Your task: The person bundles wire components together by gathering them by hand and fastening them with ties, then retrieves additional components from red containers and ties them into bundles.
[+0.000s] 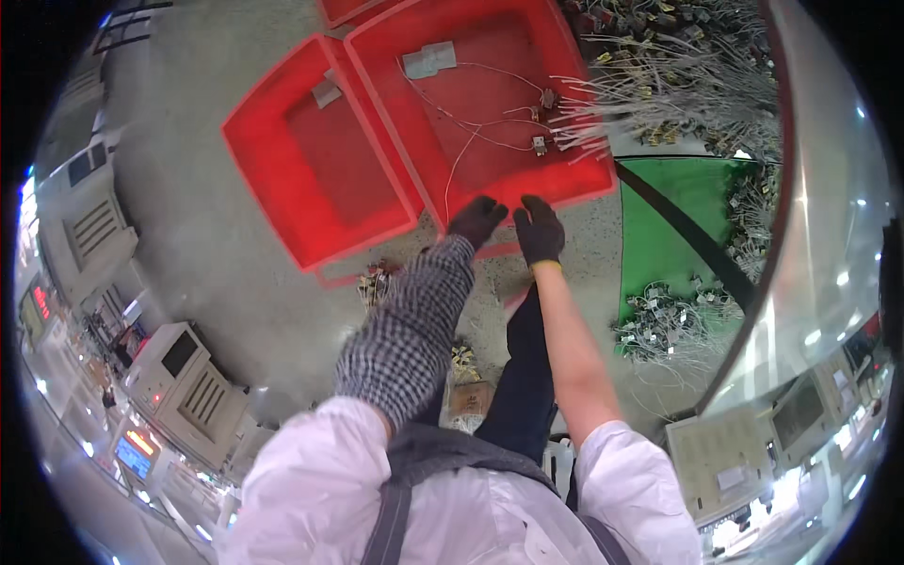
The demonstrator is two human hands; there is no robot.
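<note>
Two red plastic crates sit on the grey floor, side by side and touching. The nearer crate (490, 104) holds only a little — a small grey flat piece near its far wall, thin white wires trailing across its bottom, and two small connector parts at the wire ends toward its right side. The second crate (315, 165), off to the left of the fingers, holds one small grey piece and otherwise shows bare red floor.

Both hands wear dark gloves. The left hand (476, 221) and right hand (540, 229) lie close together on the near rim of the nearer crate, fingers curled over the edge; how firmly they grip it cannot be told. The wires and connectors lie just beyond the fingertips, inside the crate, not touched.

Right of the fingers, a heap of white wire harnesses (678, 85) overhangs the crate's right wall — and more bundles (659, 320) lie on a green mat (669, 235) further right.
</note>
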